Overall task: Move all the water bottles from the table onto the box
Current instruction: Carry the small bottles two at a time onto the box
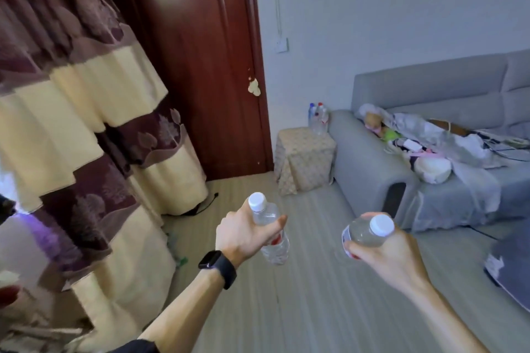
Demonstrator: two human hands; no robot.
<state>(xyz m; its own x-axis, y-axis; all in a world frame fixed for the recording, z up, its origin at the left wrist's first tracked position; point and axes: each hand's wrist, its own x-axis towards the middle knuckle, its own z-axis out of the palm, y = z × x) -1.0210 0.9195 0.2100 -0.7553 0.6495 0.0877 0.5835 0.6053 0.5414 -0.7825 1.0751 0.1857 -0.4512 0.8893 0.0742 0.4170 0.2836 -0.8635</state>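
My left hand (243, 233) grips a clear water bottle (271, 233) with a white cap by its upper body, held over the floor. My right hand (387, 255) holds a second clear water bottle (365, 232), tilted so its white cap faces me. Across the room stands a box (304, 160) draped in a patterned cloth, beside the sofa arm. Several water bottles (317, 117) with red and blue caps stand on its far right corner. The table is out of view.
A grey sofa (424, 100) piled with clothes and small items fills the right side. A dark wooden door (200, 66) is behind the box. Striped curtains (86, 112) hang at the left. Wooden floor (309, 304) stretches between me and the box.
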